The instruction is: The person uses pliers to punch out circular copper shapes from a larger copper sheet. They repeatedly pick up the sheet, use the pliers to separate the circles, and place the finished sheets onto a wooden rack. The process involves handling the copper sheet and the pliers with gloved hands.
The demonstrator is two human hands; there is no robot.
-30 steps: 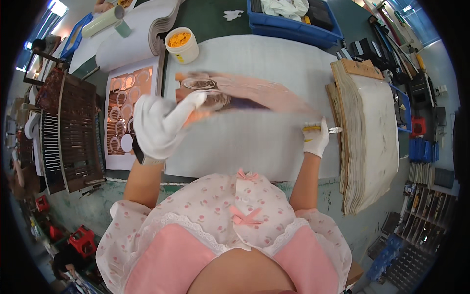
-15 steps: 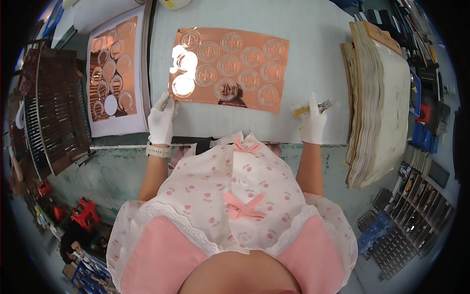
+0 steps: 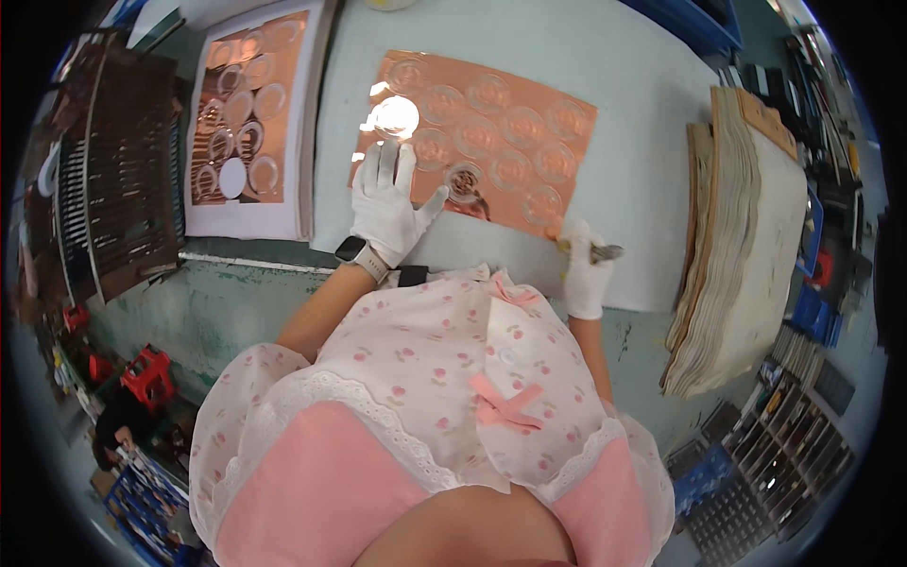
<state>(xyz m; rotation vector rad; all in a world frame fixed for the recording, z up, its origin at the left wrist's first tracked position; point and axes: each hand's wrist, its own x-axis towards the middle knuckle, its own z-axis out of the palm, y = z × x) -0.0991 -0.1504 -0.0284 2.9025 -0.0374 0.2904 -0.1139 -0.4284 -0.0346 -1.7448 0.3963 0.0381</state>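
A shiny copper-coloured sheet point(image 3: 493, 156) with several embossed round patterns lies on the grey tabletop, tilted slightly clockwise. Bright glare covers part of its left side. My left hand point(image 3: 389, 210), in a white glove, rests flat on the sheet's lower left with its fingers spread. In my gloved right hand point(image 3: 587, 274), close to the sheet's lower right corner, is a small pair of pliers point(image 3: 607, 252). Their metal jaws point right; the yellow handle is mostly hidden by the fingers.
On the left, a similar copper sheet point(image 3: 239, 106) lies on a white paper pile, with a white disc point(image 3: 232, 178) on it. A thick stack of worn sheets point(image 3: 742, 255) stands at the right. Beyond the far right edge is a blue bin point(image 3: 694, 21).
My left hand has moved from the sheet's lower left corner onto its surface, fingers spreading. My right hand with the pliers has come nearer the sheet's lower right corner. The view has turned slightly.
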